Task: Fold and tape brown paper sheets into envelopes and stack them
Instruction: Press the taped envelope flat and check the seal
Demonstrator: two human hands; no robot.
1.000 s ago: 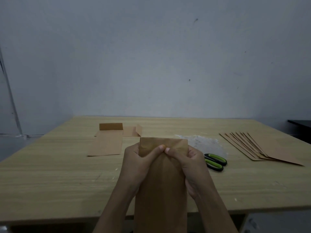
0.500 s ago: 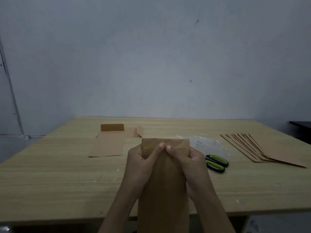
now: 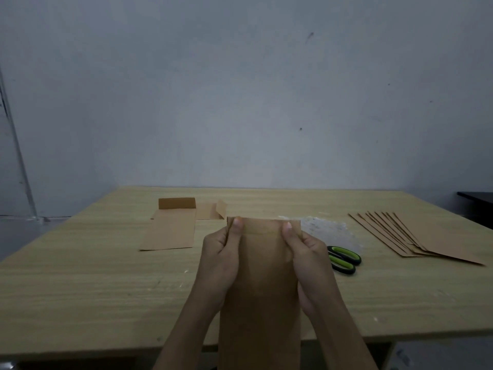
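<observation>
A grey wall (image 3: pixel 240 102) fills the upper frame above the wooden table (image 3: pixel 80 289). At lower centre you hold the folded brown paper sheet (image 3: pixel 261 295) upright over the near edge. Your left hand (image 3: pixel 221 260) and right hand (image 3: pixel 309 260) each pinch a top corner, thumbs in front, fingers curled behind. Fanned sheets (image 3: pixel 416 236) lie right, finished envelopes (image 3: pixel 170 231) left, and scissors (image 3: pixel 344 259) just beside your right hand.

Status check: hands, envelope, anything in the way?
Left hand, right hand: each pinches a top corner of envelope. Held over table near edge. Scissors lie to the right, not blocking.
</observation>
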